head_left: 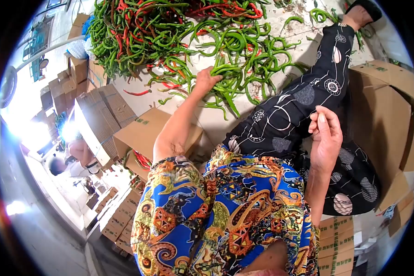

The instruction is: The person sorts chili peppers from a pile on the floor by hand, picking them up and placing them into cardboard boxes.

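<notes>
Long green peppers (234,39) lie spread on the pale floor, with some red ones among them. My left hand (208,80) is at the near edge of the spread, its fingers closed around several green peppers (226,70). A large heap of green and red peppers (133,32) rises beyond it to the left. My right hand (325,126) is raised over my patterned black trousers, away from the peppers. Its fingers are curled with the thumb up against them, and nothing shows in them.
An open cardboard box (382,110) stands at the right. Another box (145,131) with red peppers near it is left of my left forearm. Flattened cardboard (103,117) and stacked cartons (119,214) are farther left. Another person (73,163) is at the far left.
</notes>
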A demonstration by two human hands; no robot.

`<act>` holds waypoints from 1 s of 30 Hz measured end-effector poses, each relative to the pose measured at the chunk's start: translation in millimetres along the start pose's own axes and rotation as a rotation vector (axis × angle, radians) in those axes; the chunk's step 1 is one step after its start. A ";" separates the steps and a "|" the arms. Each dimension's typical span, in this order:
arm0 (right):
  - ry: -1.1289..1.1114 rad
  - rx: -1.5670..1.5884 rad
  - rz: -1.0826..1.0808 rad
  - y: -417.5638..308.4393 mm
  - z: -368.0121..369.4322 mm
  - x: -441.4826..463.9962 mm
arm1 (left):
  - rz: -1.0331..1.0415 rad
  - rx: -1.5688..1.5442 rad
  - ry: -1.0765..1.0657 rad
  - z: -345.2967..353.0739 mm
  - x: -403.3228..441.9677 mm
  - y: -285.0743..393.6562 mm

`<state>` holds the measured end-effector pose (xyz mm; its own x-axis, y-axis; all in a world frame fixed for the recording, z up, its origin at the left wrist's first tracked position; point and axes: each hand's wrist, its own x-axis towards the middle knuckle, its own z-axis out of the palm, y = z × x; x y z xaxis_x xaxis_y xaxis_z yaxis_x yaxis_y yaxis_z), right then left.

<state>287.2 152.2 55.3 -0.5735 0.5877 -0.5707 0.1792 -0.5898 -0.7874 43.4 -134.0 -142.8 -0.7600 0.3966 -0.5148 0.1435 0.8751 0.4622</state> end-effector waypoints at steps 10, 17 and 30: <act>-0.031 0.031 0.004 3.4 3.1 -4.1 | -0.050 0.172 0.184 53.9 4.1 -5.6; -0.070 0.111 0.060 10.2 -2.6 -3.9 | -0.046 -0.605 -0.133 -47.3 -11.1 38.3; -0.311 0.117 0.191 30.7 13.0 6.0 | 0.105 -1.477 -0.245 -131.6 -29.5 117.5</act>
<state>278.8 130.4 30.7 -0.7571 0.2757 -0.5922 0.2242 -0.7418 -0.6320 -0.8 -79.4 21.7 -0.6436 0.6039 -0.4701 -0.6761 -0.1608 0.7191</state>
